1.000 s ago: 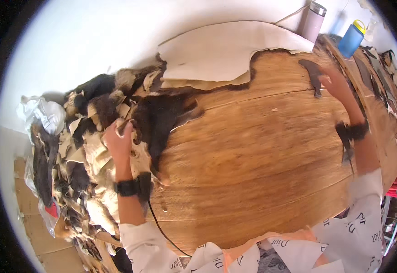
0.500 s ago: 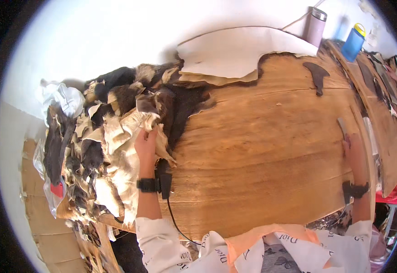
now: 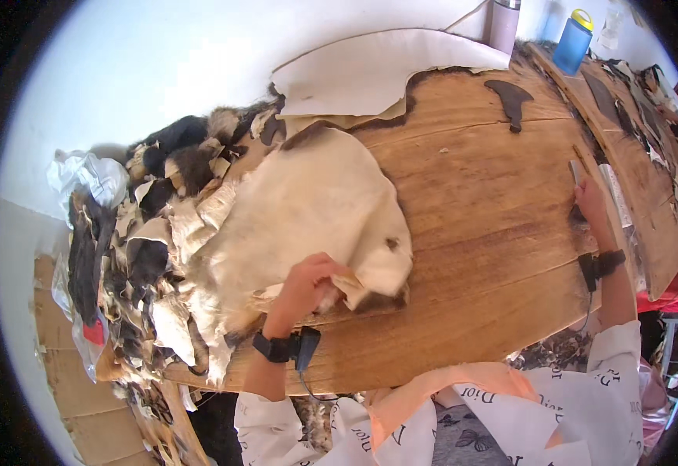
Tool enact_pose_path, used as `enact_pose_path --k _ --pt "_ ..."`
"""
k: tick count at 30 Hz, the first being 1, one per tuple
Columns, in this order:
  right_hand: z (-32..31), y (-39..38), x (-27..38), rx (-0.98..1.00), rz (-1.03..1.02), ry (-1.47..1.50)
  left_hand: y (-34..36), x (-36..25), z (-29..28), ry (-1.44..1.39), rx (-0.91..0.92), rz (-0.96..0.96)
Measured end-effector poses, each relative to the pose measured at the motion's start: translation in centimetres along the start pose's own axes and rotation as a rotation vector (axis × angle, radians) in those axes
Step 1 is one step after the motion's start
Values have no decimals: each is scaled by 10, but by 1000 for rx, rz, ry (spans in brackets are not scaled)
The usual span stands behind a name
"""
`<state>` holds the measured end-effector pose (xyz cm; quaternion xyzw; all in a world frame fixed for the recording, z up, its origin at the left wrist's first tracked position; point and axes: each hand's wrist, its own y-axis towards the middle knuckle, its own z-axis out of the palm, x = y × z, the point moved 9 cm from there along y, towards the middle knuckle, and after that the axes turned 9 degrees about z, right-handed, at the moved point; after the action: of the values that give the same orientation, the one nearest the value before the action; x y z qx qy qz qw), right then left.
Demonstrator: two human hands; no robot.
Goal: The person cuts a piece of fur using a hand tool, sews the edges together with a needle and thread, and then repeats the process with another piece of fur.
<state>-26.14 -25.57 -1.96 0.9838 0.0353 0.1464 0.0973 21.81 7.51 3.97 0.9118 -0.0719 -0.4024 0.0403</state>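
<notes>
A large pale piece of fur hide (image 3: 308, 202), skin side up with dark fur along its edges, lies over the left middle of the wooden board. My left hand (image 3: 308, 286) is closed on its near edge, where a corner folds up. A small dark-rimmed hole shows near the hide's right side. My right hand (image 3: 592, 203) rests near the board's right edge, its fingers closed around what looks like a knife; the thin grey blade (image 3: 575, 171) points away from me. The handle is mostly hidden by my fingers.
Dark and pale fur scraps (image 3: 148, 256) are heaped on the left. A white pattern sheet (image 3: 346, 78) lies at the back, with a dark curved template (image 3: 510, 101) to its right. A pink flask (image 3: 503, 29) and a blue bottle (image 3: 573, 43) stand behind. The wooden board (image 3: 479, 241) spreads between my hands.
My left hand has moved right and nearer from the scrap heap, pulling the hide out over the board, where it now lies spread. My right hand has shifted slightly farther away, still with the knife.
</notes>
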Motion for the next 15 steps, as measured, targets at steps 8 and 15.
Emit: enact_pose_path --k 8,15 --pt "-24 -22 63 -204 -413 -66 -2 -57 85 -302 221 152" --pt "-22 -106 261 219 -753 231 7 -86 66 -81 -31 175"
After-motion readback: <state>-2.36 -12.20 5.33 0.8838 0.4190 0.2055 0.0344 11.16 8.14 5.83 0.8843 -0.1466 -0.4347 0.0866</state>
